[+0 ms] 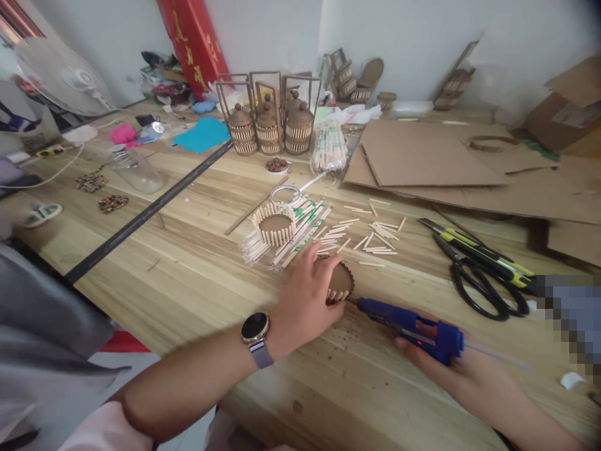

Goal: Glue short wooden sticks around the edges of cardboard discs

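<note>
My left hand [310, 291], with a watch on its wrist, grips a round cardboard disc [339, 279] by its edge. A few short sticks stand along the disc's near rim. In my right hand [436, 360] is a blue glue gun [410, 326], a clear glue stick poking out of its back. Its nozzle points left, close to the disc's near right edge; whether it touches I cannot tell. Beyond the left hand, a round base ringed with upright sticks [275, 225] rests on wrapped chopsticks [305, 228]. Short cut sticks [380, 238] lie scattered on the wooden table [206, 275].
Black-handled scissors [479, 285] and a yellow-black utility knife [488, 254] lie to the right. Cardboard sheets [432, 153] cover the back right. Several finished lidded baskets [270, 125] stand behind, near a dish of brown beads [277, 166]. A glass jar [136, 169] lies at left.
</note>
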### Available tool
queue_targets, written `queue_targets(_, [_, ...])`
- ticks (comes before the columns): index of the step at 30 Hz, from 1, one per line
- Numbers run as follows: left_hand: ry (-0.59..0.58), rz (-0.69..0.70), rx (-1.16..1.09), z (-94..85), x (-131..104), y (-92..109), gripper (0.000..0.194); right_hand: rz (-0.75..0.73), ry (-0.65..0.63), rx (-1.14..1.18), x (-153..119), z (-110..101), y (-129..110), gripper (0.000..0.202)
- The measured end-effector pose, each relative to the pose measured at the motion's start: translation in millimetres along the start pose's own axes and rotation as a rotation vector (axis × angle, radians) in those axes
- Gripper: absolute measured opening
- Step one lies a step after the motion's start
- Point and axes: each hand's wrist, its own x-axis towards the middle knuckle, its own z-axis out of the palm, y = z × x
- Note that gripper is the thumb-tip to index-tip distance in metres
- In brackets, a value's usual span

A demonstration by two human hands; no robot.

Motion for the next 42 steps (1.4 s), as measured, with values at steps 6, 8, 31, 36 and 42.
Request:
queue_targets(6, [0.013, 0.009, -0.009, 0.9, -0.3, -0.4, 0.068, 0.014, 0.005, 0.009, 2.8, -0.9, -10.1, 0.025])
queue_targets(8, [0.012, 0.011, -0.017, 1.0, -0.2, -0.5, 0.068, 0.016, 0.03, 0.018, 3.6, -0.3, -11.3, 0.027])
queue_targets(31, [-0.005, -0.001, 0.017, 1.6, 0.2, -1.2, 0.067, 0.014, 0.005, 0.022, 2.2, 1.5, -13.4, 0.018])
queue_targets(36, [-0.006, -0.001, -0.001, 0.8, 0.3, -1.3, 0.069, -0.034, -0.003, 0.0, 3.8, 1.6, -9.1, 0.017])
queue_targets(42, [-0.008, -0.01, 0.009, 0.7, 0.7, -0.7, 0.068, 0.02, 0.035, 0.025, 1.6, 1.4, -17.4, 0.018])
